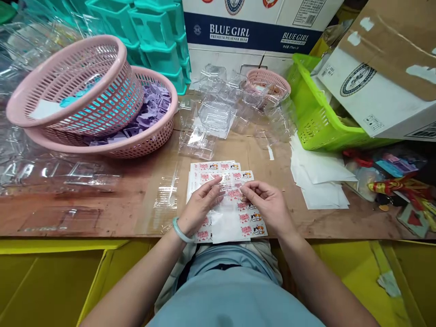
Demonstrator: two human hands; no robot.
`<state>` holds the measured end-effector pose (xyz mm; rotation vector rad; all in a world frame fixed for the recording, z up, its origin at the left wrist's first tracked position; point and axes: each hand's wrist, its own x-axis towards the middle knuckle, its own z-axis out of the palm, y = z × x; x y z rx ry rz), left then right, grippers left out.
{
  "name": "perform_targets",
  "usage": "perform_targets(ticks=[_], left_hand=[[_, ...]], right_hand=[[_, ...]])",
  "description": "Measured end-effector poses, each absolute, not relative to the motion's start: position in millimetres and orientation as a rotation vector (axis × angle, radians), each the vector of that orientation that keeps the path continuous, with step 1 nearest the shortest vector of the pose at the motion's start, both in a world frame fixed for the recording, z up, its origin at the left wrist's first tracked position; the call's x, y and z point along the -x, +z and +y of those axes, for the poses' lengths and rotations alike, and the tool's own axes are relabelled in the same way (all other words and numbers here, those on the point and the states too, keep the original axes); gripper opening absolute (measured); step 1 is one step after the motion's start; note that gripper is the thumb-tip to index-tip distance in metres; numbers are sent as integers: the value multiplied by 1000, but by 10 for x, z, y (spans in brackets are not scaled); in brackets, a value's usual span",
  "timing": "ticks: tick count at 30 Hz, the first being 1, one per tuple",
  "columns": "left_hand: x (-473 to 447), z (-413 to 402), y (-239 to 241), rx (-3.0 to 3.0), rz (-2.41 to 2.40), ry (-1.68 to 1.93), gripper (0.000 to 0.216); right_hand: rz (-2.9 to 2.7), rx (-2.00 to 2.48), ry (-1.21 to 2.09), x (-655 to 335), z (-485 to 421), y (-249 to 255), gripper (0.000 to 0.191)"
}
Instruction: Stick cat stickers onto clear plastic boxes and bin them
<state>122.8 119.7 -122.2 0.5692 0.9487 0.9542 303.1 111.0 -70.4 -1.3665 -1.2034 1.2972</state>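
Observation:
Over the sticker sheets, my left hand point(201, 205) holds a small clear plastic box point(229, 185) between thumb and fingers; its exact outline blends into the print behind. My right hand point(267, 204) is closed in a pinch at the right edge of that clear plastic. Whether a sticker is also between those fingertips is too small to tell. Beneath both hands lie the sticker sheets point(244, 218), printed with red lettering and cartoon cats. Part of the top sheet is bare white backing point(226, 225).
Several clear plastic boxes point(214, 113) are piled behind the sheets. Pink baskets point(150, 141) with purple pieces stand left, before stacked teal bins point(156, 32). On the right are white papers point(318, 175), a green basket point(313, 113) and a carton point(378, 91). The table edge point(119, 236) is near me.

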Motion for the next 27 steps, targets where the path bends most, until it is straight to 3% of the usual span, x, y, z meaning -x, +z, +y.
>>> perform_targets(ticks=[27], left_hand=[[-1251, 1214, -1183, -567, 966, 961, 49]], right_hand=[[-1451, 1515, 1115, -2928, 1130, -762, 27]])
